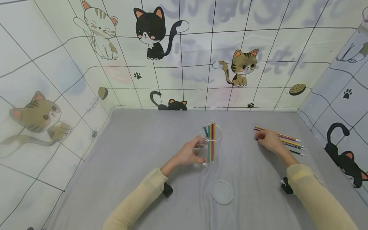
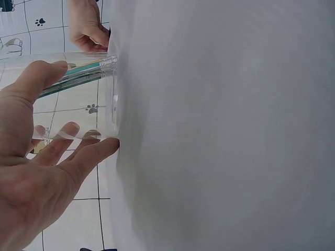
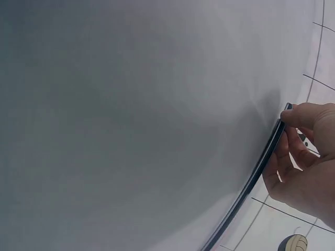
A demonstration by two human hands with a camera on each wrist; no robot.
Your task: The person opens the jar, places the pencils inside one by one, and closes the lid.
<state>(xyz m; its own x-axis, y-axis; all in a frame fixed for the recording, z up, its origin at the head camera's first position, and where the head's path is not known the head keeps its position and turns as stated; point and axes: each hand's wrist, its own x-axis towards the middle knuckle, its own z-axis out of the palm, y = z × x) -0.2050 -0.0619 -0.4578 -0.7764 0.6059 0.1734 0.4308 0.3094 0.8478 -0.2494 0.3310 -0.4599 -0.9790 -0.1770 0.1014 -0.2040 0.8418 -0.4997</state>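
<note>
A clear cup (image 1: 219,145) stands upright on the grey cloth, with several coloured pencils (image 1: 211,148) inside it. My left hand (image 1: 188,151) holds the cup from its left side; in the left wrist view the thumb (image 2: 44,76) lies on the near wall and the other fingers reach around behind. Farther right, my right hand (image 1: 270,140) pinches a dark pencil (image 3: 251,180) near one end, with that pencil lying low along the cloth. Several more pencils (image 1: 291,138) lie beside and partly under this hand, their white ends pointing right.
A clear round lid (image 1: 222,192) lies flat on the grey cloth (image 1: 138,153) in front of the cup. Cat-printed sheets (image 1: 195,76) rise at the back and both sides of the table.
</note>
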